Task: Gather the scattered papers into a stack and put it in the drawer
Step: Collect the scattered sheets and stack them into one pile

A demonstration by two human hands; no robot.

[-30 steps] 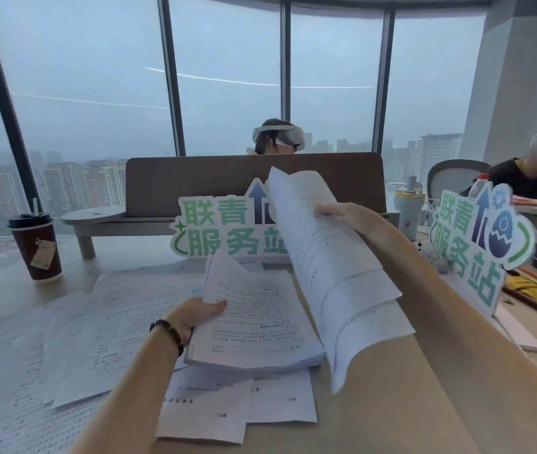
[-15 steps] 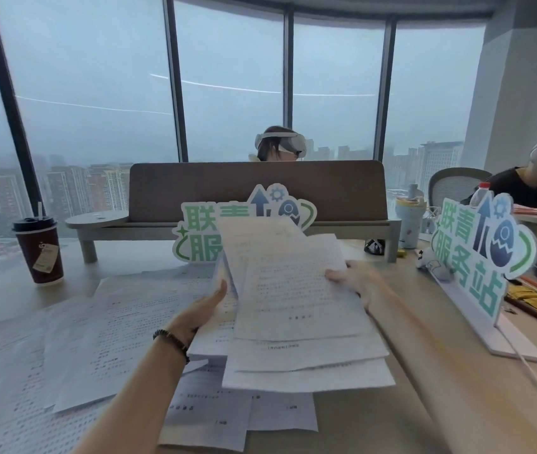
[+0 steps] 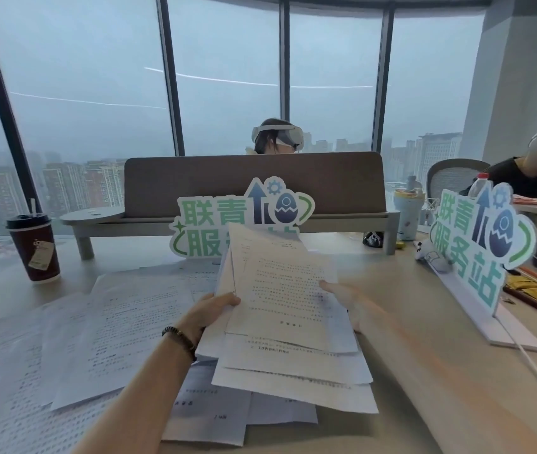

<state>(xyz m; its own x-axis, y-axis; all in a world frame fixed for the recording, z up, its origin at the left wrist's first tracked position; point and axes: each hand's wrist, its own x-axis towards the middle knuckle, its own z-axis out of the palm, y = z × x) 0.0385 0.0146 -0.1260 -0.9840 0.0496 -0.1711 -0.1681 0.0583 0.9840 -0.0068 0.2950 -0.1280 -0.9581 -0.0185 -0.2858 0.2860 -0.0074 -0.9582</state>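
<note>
Cup (image 3: 33, 247) left — papers (image 3: 119, 332) right

The right hand (image 3: 347, 298) is smeared by motion, so its hold on the stack of papers (image 3: 288, 309) is unclear. That stack covers part of the middle sign (image 3: 214, 224). Print on the loose sheets (image 3: 123, 326) is too small to read.

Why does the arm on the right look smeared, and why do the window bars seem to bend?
Head view: the right hand and its forearm are blurred by motion, while the left hand and the papers it holds look sharper; the wide-angle lens bows the window bars; the light is dim, grey daylight.
</note>
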